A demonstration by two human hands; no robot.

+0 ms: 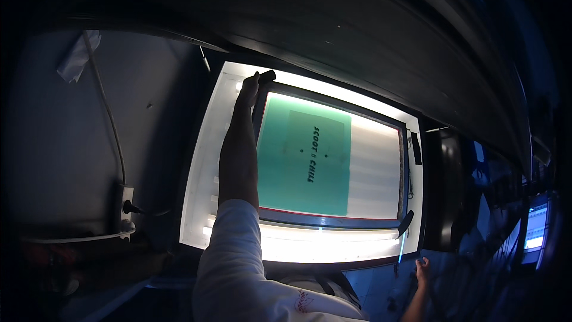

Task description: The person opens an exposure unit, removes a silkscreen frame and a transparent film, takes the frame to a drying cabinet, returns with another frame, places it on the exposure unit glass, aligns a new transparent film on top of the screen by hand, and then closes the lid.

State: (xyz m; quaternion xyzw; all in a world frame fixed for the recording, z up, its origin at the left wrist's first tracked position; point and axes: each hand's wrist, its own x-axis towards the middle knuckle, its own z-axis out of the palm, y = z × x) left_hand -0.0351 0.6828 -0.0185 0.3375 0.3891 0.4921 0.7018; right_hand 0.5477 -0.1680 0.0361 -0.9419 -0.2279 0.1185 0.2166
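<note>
A screen-printing frame (333, 222) lies on a lit white light box (199, 143). Its mesh carries a green coated area (280, 161) with dark lettering and small dots, beside a pale area (374, 167) on the right. My left hand (250, 88) reaches to the frame's far left corner, its fingers closed around a small black block (269, 76). The hand partly hides how the block meets the frame. My right hand (422, 271) hangs beyond the box's near right corner, away from the frame. Its fingers are loosely bent and apart, with nothing visible in them.
Two more black pieces, one at the right edge (415, 148) and one at the near right corner (406, 224), rest by the frame. A big dark lid-like panel (357, 30) arches over the far side. A power strip (126, 209) with a plugged cable sits at left.
</note>
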